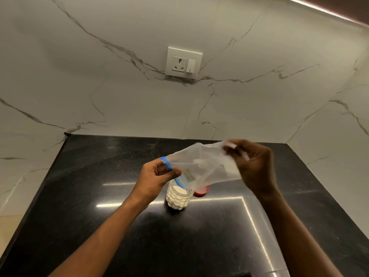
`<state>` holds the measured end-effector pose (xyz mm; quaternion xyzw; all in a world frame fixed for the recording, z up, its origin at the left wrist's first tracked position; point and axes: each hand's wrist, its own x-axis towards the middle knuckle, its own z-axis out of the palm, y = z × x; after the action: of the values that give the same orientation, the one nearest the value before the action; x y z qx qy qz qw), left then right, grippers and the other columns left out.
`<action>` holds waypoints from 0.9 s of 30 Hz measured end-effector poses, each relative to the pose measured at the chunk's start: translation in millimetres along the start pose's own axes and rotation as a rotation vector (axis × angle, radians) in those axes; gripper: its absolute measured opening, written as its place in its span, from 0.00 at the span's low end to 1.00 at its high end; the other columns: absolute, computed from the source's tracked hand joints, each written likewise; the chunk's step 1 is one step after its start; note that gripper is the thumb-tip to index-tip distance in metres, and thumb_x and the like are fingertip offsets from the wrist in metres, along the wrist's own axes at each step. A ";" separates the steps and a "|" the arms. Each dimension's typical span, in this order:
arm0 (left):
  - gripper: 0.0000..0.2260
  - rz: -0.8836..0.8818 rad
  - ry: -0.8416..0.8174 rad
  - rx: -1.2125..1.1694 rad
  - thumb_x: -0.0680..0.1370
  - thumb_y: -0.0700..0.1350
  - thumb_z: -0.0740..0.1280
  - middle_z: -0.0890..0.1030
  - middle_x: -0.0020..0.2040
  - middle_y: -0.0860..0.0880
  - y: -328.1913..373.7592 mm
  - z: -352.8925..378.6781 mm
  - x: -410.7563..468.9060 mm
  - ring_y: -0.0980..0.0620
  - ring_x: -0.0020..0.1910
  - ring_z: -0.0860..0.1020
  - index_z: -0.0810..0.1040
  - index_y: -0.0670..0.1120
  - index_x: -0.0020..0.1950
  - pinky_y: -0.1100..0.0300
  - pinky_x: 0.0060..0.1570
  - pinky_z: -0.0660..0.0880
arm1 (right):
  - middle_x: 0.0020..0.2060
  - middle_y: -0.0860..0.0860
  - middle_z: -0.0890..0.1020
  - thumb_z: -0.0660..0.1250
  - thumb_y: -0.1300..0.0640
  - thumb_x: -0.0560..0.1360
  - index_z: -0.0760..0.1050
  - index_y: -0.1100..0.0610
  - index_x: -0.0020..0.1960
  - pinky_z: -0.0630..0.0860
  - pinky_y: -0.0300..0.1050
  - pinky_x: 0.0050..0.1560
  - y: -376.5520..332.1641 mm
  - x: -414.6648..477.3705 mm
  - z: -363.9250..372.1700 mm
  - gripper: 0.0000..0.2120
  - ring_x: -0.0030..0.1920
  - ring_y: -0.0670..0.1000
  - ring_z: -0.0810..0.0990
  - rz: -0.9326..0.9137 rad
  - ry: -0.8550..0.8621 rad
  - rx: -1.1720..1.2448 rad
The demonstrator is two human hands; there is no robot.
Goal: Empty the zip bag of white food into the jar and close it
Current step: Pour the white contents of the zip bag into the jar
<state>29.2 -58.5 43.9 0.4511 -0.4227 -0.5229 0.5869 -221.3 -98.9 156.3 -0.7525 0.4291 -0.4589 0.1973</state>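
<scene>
A clear zip bag (201, 166) with a blue zip strip is held tilted, mouth down, over an open clear jar (179, 197) that holds white food. My left hand (157, 176) pinches the bag's zip end just above the jar's mouth. My right hand (253, 166) grips the bag's bottom corner, raised higher at the right. The bag looks nearly empty, with a small label on its side. A red lid (201, 191) lies on the counter just right of the jar, partly hidden by the bag.
The black polished countertop (119, 226) runs to a marble wall at the back and both sides. A white socket and switch plate (183, 62) sits on the back wall.
</scene>
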 end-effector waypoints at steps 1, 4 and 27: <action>0.15 -0.001 -0.002 -0.002 0.72 0.43 0.76 0.90 0.54 0.54 -0.5 -1.1 0.7 0.55 0.56 0.88 0.84 0.50 0.59 0.66 0.48 0.83 | 0.45 0.47 0.89 0.75 0.63 0.77 0.87 0.54 0.54 0.85 0.50 0.53 1.1 2.6 -3.0 0.07 0.47 0.47 0.88 0.029 0.066 0.036; 0.12 -0.017 0.005 0.022 0.75 0.37 0.75 0.90 0.53 0.53 1.2 -4.9 1.8 0.53 0.55 0.88 0.84 0.48 0.57 0.64 0.48 0.84 | 0.44 0.46 0.89 0.75 0.62 0.78 0.87 0.53 0.53 0.85 0.54 0.53 -1.3 1.7 -6.4 0.07 0.47 0.49 0.88 0.053 0.090 0.018; 0.13 -0.026 0.056 -0.030 0.74 0.38 0.77 0.90 0.51 0.53 -3.9 -8.4 1.5 0.53 0.53 0.88 0.84 0.50 0.56 0.66 0.45 0.83 | 0.38 0.45 0.86 0.76 0.60 0.77 0.85 0.56 0.49 0.78 0.32 0.39 1.7 -22.7 -7.3 0.02 0.39 0.41 0.84 0.145 -0.032 -0.077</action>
<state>36.6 -59.5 38.1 0.4622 -0.3922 -0.5238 0.5985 -233.1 -80.3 147.0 -0.7339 0.4963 -0.4145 0.2078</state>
